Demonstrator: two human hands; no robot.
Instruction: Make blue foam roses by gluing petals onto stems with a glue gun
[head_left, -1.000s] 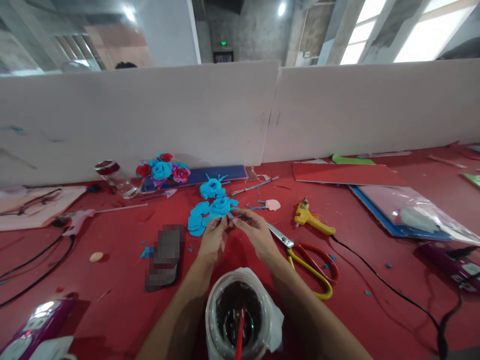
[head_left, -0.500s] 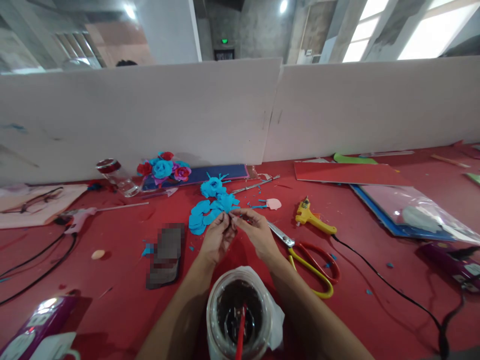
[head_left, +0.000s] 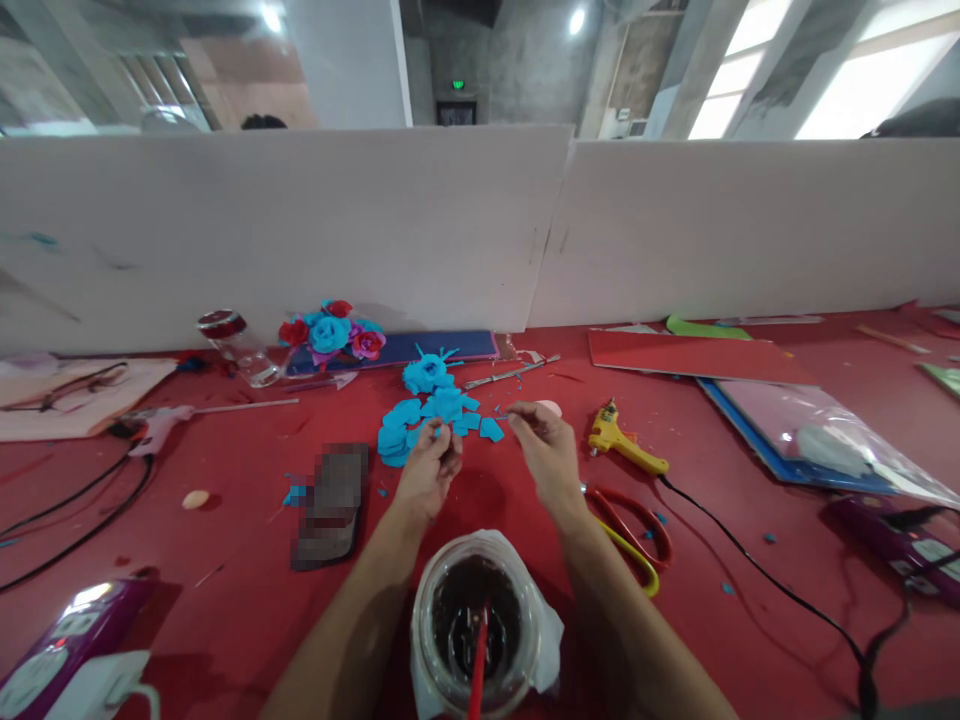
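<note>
My left hand [head_left: 431,470] is closed, its thumb and fingers pinched together at the near edge of the pile of blue paper petals [head_left: 401,415]. What it grips is too small to make out. To the right, my right hand [head_left: 547,450] is also pinched shut, fingertips by small blue scraps; I cannot see clearly what is in them. A loose blue petal [head_left: 491,430] lies between the hands. Behind the pile sits a blue paper flower [head_left: 426,372]. Beneath my right forearm are scissors [head_left: 637,525] with red and yellow handles, their blades mostly hidden.
A yellow glue gun [head_left: 626,440] lies right, its cord trailing. A clear jar [head_left: 427,620] with a red-handled tool stands between my forearms. A dark, blurred phone-like object [head_left: 330,510] lies left. Paper flowers [head_left: 330,332] and a glass bottle [head_left: 240,348] are by the white partition [head_left: 300,220].
My right hand has moved right, parting from my left hand, and now covers the scissor blades and most of a pale pink piece. My left hand stays near the petals.
</note>
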